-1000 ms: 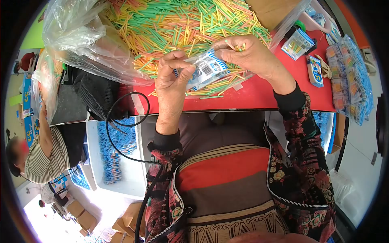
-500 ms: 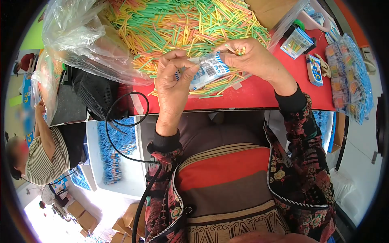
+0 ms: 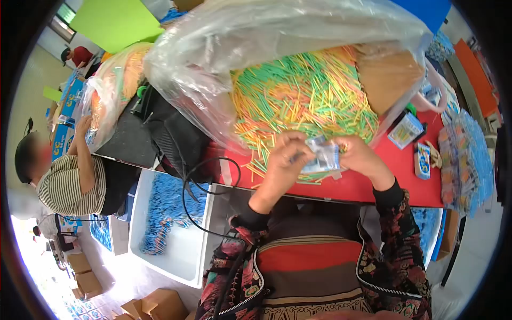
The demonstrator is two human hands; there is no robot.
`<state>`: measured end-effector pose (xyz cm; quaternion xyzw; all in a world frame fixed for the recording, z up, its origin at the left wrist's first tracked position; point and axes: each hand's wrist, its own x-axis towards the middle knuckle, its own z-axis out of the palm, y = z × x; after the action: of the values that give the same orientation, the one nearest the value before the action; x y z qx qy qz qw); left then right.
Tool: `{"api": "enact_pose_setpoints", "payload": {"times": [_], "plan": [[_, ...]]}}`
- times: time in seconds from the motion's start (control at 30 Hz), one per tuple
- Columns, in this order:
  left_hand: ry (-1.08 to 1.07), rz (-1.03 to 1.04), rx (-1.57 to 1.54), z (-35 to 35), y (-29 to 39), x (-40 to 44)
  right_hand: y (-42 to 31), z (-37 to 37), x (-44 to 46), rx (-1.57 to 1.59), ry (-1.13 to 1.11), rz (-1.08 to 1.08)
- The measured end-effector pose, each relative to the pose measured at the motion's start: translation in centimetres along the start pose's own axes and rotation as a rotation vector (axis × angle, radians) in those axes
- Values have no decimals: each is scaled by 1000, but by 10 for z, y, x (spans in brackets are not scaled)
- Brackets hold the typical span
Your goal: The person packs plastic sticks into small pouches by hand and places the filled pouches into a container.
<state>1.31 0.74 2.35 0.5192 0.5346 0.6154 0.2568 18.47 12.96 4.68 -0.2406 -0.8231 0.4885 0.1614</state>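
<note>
A small clear plastic packet point(image 3: 321, 156) with blue-and-white printing is held between my hands above the table's front part. My left hand point(image 3: 286, 164) pinches its left side with thumb and fingers. At the packet's right edge, my right hand point(image 3: 362, 159) is closed, with small yellowish stick ends showing among its curled fingers. Motion blur hides whether the packet's mouth is open. Just beyond my hands lies a large heap of thin green, yellow and orange-pink sticks point(image 3: 306, 96), some loose under the packet.
A big clear plastic bag point(image 3: 192, 80) surrounds the heap. On the red tabletop point(image 3: 352, 186) at right are a filled packet point(image 3: 406, 129), a small blue box point(image 3: 422, 161) and stacked filled packets point(image 3: 465, 162). A black cable point(image 3: 184, 200) hangs left. A person in a striped shirt point(image 3: 72, 184) works at left.
The view has tilted up and shifted left, so the scene sits lower and farther right. Both hands remain at the packet, and the bag around the heap shows more fully.
</note>
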Motion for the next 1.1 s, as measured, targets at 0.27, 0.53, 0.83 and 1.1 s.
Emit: {"api": "enact_pose_setpoints", "payload": {"times": [0.27,0.53,0.83,1.1], "plan": [[-87,71,-18,-3,3,1,-17,7,5,14,-66,145],[123,-389,-880,-4,-23,-5,-40,2,17,719,310,188],[96,-492,-1048,11,-17,-6,-72,15,33,1060,476,-229],[98,-494,-1040,14,-15,-10,-73,29,36,746,631,-305]]}}
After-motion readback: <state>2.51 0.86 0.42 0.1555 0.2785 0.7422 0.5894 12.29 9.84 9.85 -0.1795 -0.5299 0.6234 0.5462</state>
